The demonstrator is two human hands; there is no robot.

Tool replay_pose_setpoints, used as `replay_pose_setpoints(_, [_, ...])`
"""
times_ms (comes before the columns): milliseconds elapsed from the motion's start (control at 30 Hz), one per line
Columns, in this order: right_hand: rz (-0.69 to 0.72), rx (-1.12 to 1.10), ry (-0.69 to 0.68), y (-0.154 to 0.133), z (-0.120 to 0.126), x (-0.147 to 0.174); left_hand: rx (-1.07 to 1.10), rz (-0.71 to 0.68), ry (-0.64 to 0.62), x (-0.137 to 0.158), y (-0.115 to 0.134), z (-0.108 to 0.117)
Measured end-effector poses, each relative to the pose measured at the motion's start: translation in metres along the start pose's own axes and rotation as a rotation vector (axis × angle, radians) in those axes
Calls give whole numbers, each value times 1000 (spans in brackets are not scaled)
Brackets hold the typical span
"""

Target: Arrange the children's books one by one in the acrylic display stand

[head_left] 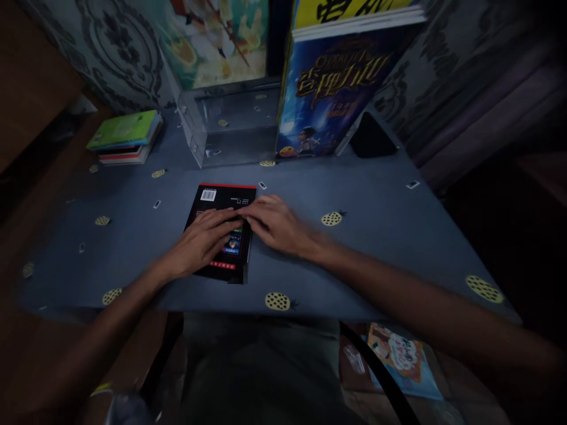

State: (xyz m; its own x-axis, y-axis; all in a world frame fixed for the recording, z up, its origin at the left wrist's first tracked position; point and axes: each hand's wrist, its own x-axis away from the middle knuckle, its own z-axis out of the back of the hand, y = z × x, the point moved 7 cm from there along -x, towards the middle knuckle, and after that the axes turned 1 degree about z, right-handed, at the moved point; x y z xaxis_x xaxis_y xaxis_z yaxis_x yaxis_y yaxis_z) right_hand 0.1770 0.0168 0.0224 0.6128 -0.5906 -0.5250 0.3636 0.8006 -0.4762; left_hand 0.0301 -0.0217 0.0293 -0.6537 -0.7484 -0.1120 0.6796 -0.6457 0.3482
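Note:
A black book with red edge bands and a white barcode lies flat on the table, its barcode end away from me. My left hand rests flat across its cover, fingers stretched out towards the right edge. At that right edge is my right hand, its fingers bent and pressed together, the fingertips meeting those of my left hand. Whether the right fingers pinch the cover or only touch it is hidden.
A clear acrylic stand holds upright books, among them a blue book. Behind it on the right sits a black wedge-shaped object. A small book stack lies at the left. The table has a pineapple-print cloth.

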Motion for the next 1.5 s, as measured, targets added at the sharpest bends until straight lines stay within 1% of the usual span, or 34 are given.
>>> replay_pose_setpoints(100, [125,-6,-21,-32,2,14,42,38,61,-1,-2,1])
replay_pose_setpoints(167, [223,-2,-47,-52,2,21,59,37,88,-2,-1,1])
replay_pose_setpoints(233, [343,-2,-108,-70,-3,25,70,33,101,-2,-1,0])
replay_pose_setpoints(300, [445,-1,-202,-84,-11,27,72,49,104,-2,-2,0])
replay_pose_setpoints(367, [484,24,-268,-90,-20,27,58,82,97,-2,-5,-2])
replay_pose_setpoints(467, [480,86,-275,-88,-25,25,15,120,86,-4,-10,-6])
replay_pose_setpoints(600, [475,123,-262,-78,-21,25,-7,102,114,-15,-19,-6])
replay_pose_setpoints(700, [445,132,-299,-73,-17,23,4,70,111,-27,-30,-1])
replay_pose_setpoints(800, [435,137,-369,-80,-20,16,29,40,90,-37,-40,5])
replay_pose_setpoints(900, [485,118,-452,-100,-38,2,48,12,95,-41,-47,8])
replay_pose_setpoints(1000, [523,123,-534,-116,-65,-16,39,-34,157,-42,-51,7])
replay_pose_setpoints(1100, [497,144,-608,-116,-88,-27,18,-79,214,-40,-52,4])
replay_pose_setpoints(1167, [485,120,-634,-111,-93,-27,12,-100,235,-39,-52,2])
replay_pose_setpoints(1267, [461,54,-622,-103,-84,-19,14,-105,247,-38,-50,3])
replay_pose_setpoints(1400, [408,-46,-577,-91,-59,-2,28,-99,236,-38,-48,5])
replay_pose_setpoints(1500, [366,-167,-490,-81,-39,12,28,-104,227,-37,-46,6])
